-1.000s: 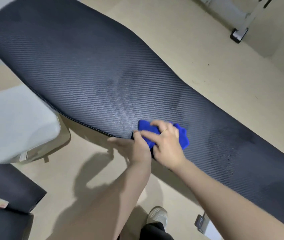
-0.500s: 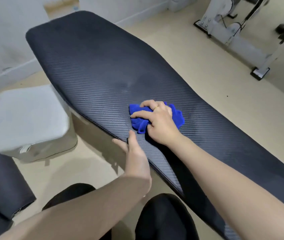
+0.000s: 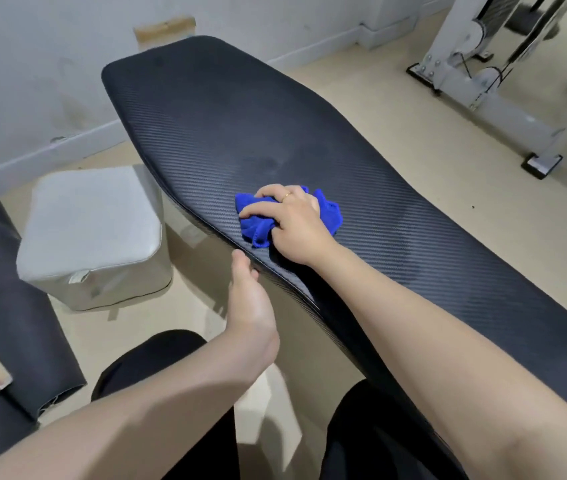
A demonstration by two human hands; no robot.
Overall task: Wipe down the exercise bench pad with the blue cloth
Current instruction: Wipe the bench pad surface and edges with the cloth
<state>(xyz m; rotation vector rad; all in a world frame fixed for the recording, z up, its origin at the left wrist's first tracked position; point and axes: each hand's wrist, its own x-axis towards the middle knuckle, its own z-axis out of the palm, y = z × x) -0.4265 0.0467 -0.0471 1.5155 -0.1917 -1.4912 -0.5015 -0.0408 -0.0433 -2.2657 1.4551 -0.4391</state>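
The long black bench pad point(image 3: 309, 133) with a carbon-weave surface runs from the upper left to the lower right. A crumpled blue cloth point(image 3: 256, 223) lies on the pad near its left edge. My right hand point(image 3: 297, 226) presses down on the cloth, with a ring on one finger. My left hand point(image 3: 249, 303) holds the pad's near edge just below the cloth, thumb on the rim and fingers hidden under the pad.
A grey padded block point(image 3: 91, 233) stands on the beige floor left of the bench. Another black pad point(image 3: 5, 289) lies at the far left. A white machine frame point(image 3: 503, 81) fills the upper right. My dark-trousered knees point(image 3: 157, 362) are below.
My right hand has slid the cloth up the pad, away from the near edge. The view has tilted up, and the pad's far end and the machine frame now show.
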